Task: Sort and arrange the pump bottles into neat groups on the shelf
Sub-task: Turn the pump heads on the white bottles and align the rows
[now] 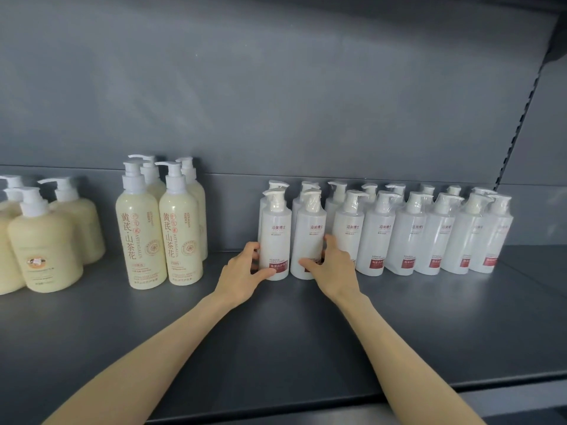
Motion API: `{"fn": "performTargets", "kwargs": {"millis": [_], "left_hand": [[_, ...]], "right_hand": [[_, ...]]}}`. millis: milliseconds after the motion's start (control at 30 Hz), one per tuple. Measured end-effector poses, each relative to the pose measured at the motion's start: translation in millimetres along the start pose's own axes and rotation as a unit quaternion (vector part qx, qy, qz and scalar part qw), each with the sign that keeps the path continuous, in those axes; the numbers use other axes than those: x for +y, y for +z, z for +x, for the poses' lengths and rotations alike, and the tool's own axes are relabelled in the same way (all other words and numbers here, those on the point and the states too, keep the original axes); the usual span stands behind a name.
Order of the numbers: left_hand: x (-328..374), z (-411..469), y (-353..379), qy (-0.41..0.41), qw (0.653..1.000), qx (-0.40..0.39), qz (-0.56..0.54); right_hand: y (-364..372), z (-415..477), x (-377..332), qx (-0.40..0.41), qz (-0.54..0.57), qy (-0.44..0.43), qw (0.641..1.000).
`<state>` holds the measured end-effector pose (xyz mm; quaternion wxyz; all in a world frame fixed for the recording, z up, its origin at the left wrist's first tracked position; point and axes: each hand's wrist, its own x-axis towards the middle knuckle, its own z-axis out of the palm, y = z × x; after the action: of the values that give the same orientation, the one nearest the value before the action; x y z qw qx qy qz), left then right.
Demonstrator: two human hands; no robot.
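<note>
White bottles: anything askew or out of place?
Nothing clear. The white bottles stand in two rows; the rightmost lean, but so does the shelf post: likely lens. The left hand holds the leftmost bottle, the right hand its neighbour.

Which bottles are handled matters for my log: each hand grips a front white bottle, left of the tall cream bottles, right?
Not quite. In the head view the left hand and right hand each grip a front white bottle, but these stand right of the tall cream bottles, not left.
</note>
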<state>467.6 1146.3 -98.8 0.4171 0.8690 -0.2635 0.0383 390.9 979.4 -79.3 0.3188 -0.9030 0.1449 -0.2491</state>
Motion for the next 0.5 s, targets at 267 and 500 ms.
{"fn": "performTargets", "kwargs": {"millis": [267, 500], "left_hand": [[7.5, -4.5, -5.9, -0.029, 0.999, -0.031, 0.010], [19.7, -34.1, -28.0, -0.018, 0.986, -0.030, 0.164]], "right_hand": [[-6.0, -1.6, -5.6, -0.021, -0.028, 0.027, 0.999], [-30.4, -16.1, -16.1, -0.069, -0.099, 0.010, 0.993]]}}
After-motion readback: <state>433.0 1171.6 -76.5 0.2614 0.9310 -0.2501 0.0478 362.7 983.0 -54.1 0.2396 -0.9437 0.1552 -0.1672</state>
